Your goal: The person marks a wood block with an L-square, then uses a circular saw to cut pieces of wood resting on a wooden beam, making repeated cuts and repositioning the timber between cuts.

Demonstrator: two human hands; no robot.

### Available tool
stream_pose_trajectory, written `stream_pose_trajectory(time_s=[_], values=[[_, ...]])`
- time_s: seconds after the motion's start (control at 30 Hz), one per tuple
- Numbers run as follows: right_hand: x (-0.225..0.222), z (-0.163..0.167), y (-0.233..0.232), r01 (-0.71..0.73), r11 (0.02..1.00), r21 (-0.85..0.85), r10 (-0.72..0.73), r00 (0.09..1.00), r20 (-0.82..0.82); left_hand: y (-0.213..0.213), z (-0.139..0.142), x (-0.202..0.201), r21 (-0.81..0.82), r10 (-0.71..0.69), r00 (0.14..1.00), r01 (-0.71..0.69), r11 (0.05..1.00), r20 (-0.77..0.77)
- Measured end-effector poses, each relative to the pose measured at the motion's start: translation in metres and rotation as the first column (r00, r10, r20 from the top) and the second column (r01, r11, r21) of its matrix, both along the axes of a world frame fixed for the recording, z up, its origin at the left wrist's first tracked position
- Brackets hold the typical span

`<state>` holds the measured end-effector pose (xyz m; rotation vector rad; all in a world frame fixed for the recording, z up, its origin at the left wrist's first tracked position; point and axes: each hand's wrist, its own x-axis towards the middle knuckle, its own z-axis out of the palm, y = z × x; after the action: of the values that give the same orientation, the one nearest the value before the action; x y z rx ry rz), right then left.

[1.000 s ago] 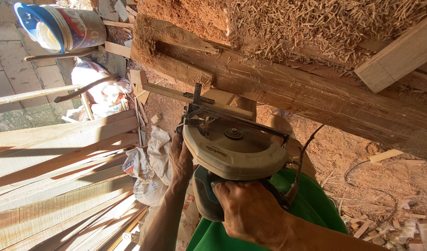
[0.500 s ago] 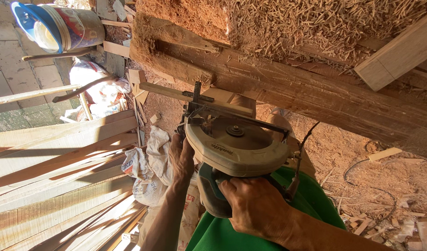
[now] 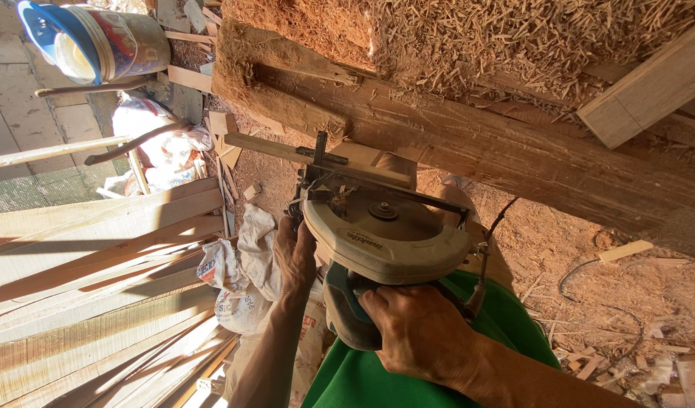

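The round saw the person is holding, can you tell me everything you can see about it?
The handheld circular saw with a grey-beige round metal guard has a bolt at the guard's centre, a dark teal handle below and a black metal guide frame at its top. It is pressed against a thin pale wooden strip beside the big rough brown timber beam. The right hand grips the handle; the left hand steadies its left side. A dark cable trails off to the right.

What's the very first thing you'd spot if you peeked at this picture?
The circular saw in the middle: the right hand grips its rear handle and the left hand steadies its left side. Just above it runs a rough timber beam heaped with wood shavings. A stack of pale planks fills the lower left.
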<state>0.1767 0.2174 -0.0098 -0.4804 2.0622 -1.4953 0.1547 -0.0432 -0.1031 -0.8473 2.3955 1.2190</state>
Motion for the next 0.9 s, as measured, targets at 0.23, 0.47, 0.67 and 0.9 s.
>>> stream_pose_trajectory(time_s=[0.23, 0.47, 0.67, 0.9], values=[[0.0, -0.001, -0.003, -0.001, 1.0, 0.002, 0.001, 1.0, 0.001, -0.006, -0.007, 0.003, 0.097, 0.006, 0.997, 0.002, 0.995, -0.074], [0.0, -0.001, -0.005, -0.019, 1.0, 0.002, 0.019, 1.0, -0.01, -0.012, -0.01, 0.007, 0.163, 0.031, 0.997, -0.019, 0.986, -0.07], [-0.002, -0.001, -0.008, -0.027, 1.0, 0.011, 0.027, 0.999, -0.016, -0.017, -0.019, 0.009, 0.106, 0.077, 0.996, -0.072, 0.992, -0.041], [-0.003, -0.001, -0.01, -0.035, 0.999, 0.018, 0.036, 0.999, -0.037, -0.022, -0.022, 0.011, 0.108, 0.083, 0.995, -0.077, 0.991, -0.055]])
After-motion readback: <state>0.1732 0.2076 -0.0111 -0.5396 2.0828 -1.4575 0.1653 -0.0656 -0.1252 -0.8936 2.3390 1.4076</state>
